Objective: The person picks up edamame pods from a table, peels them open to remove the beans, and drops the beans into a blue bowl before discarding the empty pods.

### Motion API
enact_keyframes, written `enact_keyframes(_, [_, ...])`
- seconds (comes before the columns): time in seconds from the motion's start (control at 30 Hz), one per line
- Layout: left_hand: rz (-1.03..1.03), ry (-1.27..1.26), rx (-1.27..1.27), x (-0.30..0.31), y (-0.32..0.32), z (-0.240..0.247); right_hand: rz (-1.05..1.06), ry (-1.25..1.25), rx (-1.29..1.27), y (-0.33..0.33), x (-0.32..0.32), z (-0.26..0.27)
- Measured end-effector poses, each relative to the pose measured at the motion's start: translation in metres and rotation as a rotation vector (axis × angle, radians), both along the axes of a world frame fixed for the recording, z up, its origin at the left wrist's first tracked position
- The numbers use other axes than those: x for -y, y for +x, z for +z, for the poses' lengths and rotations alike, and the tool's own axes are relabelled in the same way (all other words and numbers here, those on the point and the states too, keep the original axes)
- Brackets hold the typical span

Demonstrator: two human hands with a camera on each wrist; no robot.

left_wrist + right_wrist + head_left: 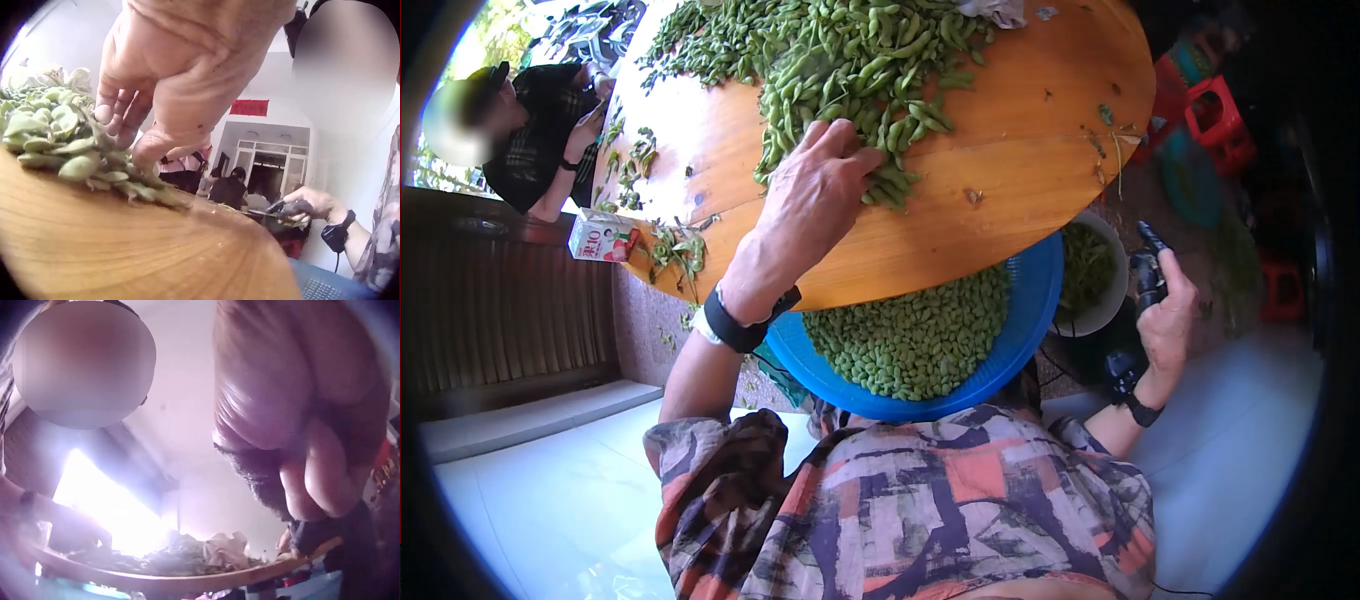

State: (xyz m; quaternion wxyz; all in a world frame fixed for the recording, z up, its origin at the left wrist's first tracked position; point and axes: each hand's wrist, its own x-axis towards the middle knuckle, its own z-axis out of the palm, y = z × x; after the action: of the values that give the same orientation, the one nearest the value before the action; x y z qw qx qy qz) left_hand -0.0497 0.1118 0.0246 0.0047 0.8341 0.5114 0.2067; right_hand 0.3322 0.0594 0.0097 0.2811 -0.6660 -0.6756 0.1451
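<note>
My left hand (815, 190) reaches over the near edge of a heap of green soybean pods (850, 60). In the left wrist view, its bent fingers (107, 107) and thumb (147, 150) reach down among pods. I cannot tell whether they grip one. My right hand (1170, 315) is off to the right, past the table edge, with fingers wrapped around a black tool (1148, 280) that has a narrow dark tip. Below the table edge sits a blue basin (1050, 290) with many shelled green beans (910, 345) in it.
The pods lie on a round wooden table (1020, 200). A pale bucket (1122, 265) with green pods or hulls stands to the right. A juice carton (600, 238) and scattered pods are near the left edge. Another person (540, 130) sits at left; red stools (1220, 120) stand far right.
</note>
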Motion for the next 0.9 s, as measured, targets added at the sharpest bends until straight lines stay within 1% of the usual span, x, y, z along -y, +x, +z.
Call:
enact_keyframes(0.07, [-0.022, 0.016, -0.038, -0.004, 0.000, -0.006, 0.039, -0.009, -0.069, -0.016, -0.001, -0.011])
enact_keyframes(0.13, [-0.030, 0.025, -0.013, -0.005, 0.001, -0.008, 0.158, 0.117, -0.122, -0.041, -0.003, -0.012])
enact_keyframes(0.17, [-0.035, 0.022, -0.013, -0.004, 0.004, -0.007, 0.227, 0.136, -0.204, -0.052, -0.005, -0.016])
enact_keyframes(0.2, [-0.023, 0.035, 0.091, 0.001, 0.007, -0.005, 0.293, 0.155, -0.286, -0.062, -0.007, -0.019])
enact_keyframes(0.23, [-0.013, 0.046, 0.197, 0.006, 0.012, -0.003, 0.308, 0.098, -0.399, -0.076, -0.007, -0.017])
enact_keyframes(0.27, [-0.021, 0.041, 0.199, 0.012, 0.017, -0.002, 0.323, 0.042, -0.511, -0.089, -0.007, -0.014])
enact_keyframes(0.3, [0.035, -0.278, 0.471, 0.019, 0.023, -0.001, 0.342, -0.054, -0.592, -0.098, -0.008, -0.013])
enact_keyframes(0.33, [0.094, -0.603, 0.736, 0.027, 0.029, -0.001, 0.406, 0.007, -0.657, -0.106, -0.012, -0.023])
enact_keyframes(0.4, [0.068, -0.754, 0.954, 0.044, 0.040, -0.010, 0.444, -0.341, -1.009, -0.117, -0.010, -0.012])
enact_keyframes(0.43, [0.096, -0.846, 1.017, 0.050, 0.044, -0.012, 0.438, -0.343, -1.007, -0.119, -0.010, -0.013])
enact_keyframes(0.47, [0.127, -0.936, 1.081, 0.055, 0.047, -0.014, 0.448, -0.456, -1.082, -0.122, -0.010, -0.015])
enact_keyframes(0.5, [0.127, -0.939, 1.085, 0.059, 0.050, -0.016, 0.459, -0.571, -1.156, -0.123, -0.011, -0.016])
enact_keyframes(0.57, [0.115, -0.914, 1.194, 0.066, 0.054, -0.021, 0.477, -0.582, -1.136, -0.123, -0.011, -0.017])
enact_keyframes(0.6, [0.117, -0.916, 1.198, 0.069, 0.056, -0.023, 0.496, -0.589, -1.119, -0.123, -0.010, -0.017])
enact_keyframes(0.63, [0.125, -0.854, 1.156, 0.072, 0.058, -0.024, 0.495, -0.593, -1.116, -0.122, -0.011, -0.019])
enact_keyframes(0.67, [0.131, -0.792, 1.113, 0.073, 0.059, -0.026, 0.524, -0.563, -1.082, -0.122, -0.011, -0.021])
enact_keyframes(0.7, [0.131, -0.795, 1.115, 0.074, 0.059, -0.028, 0.552, -0.533, -1.049, -0.122, -0.010, -0.022])
enact_keyframes(0.77, [0.147, -0.740, 1.024, 0.074, 0.059, -0.030, 0.541, -0.540, -1.045, -0.121, -0.009, -0.022])
enact_keyframes(0.8, [0.146, -0.741, 1.025, 0.074, 0.058, -0.030, 0.532, -0.546, -1.043, -0.122, -0.009, -0.022])
enact_keyframes(0.9, [0.154, -0.747, 1.001, 0.075, 0.058, -0.030, 0.547, -0.585, -1.117, -0.120, -0.007, -0.015])
